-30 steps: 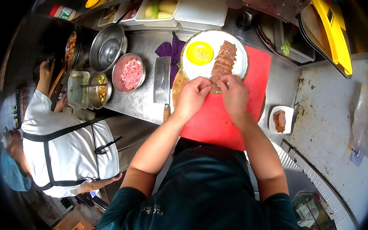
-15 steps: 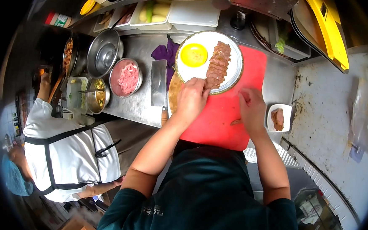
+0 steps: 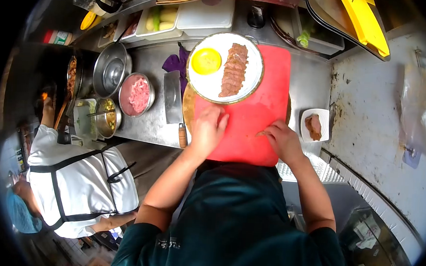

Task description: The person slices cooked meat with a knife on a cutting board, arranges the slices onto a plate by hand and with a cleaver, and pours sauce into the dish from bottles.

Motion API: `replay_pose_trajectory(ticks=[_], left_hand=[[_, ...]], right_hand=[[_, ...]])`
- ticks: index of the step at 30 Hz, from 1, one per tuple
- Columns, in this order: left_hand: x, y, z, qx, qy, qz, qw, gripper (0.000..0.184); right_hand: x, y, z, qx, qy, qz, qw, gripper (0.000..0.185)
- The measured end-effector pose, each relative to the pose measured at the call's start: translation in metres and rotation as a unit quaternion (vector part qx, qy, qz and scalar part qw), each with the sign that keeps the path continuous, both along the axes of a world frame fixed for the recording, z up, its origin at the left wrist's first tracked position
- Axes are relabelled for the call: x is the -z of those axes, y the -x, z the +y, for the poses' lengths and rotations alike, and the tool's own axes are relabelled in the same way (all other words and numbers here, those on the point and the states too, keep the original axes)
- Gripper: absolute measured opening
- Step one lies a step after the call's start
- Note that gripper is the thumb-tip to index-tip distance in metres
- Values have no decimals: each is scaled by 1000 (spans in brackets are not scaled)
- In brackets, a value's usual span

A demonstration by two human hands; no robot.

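My left hand (image 3: 209,131) rests over the red cutting board (image 3: 244,142), just below the plate, its fingers loosely bent and nothing visible in them. On the board's right side, my right hand (image 3: 284,141) pinches a small brown scrap of meat (image 3: 261,133) between thumb and fingertips. The round white plate (image 3: 203,88) with a dark rim sits at the top of the board. It carries a row of sliced cooked meat (image 3: 234,71) and a small yellow dish (image 3: 206,61), whose contents I cannot make out.
A cleaver (image 3: 173,99) lies left of the board beside a purple cloth (image 3: 175,63). Further left stand a bowl of raw pink meat (image 3: 138,94) and a metal bowl (image 3: 112,68). A square white dish with meat (image 3: 314,127) stands right. A co-worker (image 3: 83,183) stands left.
My left hand has left the plate's edge and drawn back onto the board. My right hand has come down and taken hold of the meat scrap that lay there. The whole view has shifted slightly.
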State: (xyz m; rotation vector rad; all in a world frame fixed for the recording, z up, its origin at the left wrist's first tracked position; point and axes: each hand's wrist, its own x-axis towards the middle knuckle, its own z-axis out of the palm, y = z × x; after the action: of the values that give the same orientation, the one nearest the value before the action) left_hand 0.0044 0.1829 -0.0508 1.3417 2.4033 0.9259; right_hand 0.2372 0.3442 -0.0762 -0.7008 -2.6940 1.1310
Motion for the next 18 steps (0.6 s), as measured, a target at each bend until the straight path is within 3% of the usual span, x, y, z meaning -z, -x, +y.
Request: replay_pose_trajectory(ticks=[13,18], left_hand=[[-2,-21,-16,-38,-2,-216,976,18],[18,-31,-7,-61,-76,-518,850,15]], right_hand=[[-21,35,-9,61,155,75,983,16],[-16,47,-23,81,173,116,975,17]])
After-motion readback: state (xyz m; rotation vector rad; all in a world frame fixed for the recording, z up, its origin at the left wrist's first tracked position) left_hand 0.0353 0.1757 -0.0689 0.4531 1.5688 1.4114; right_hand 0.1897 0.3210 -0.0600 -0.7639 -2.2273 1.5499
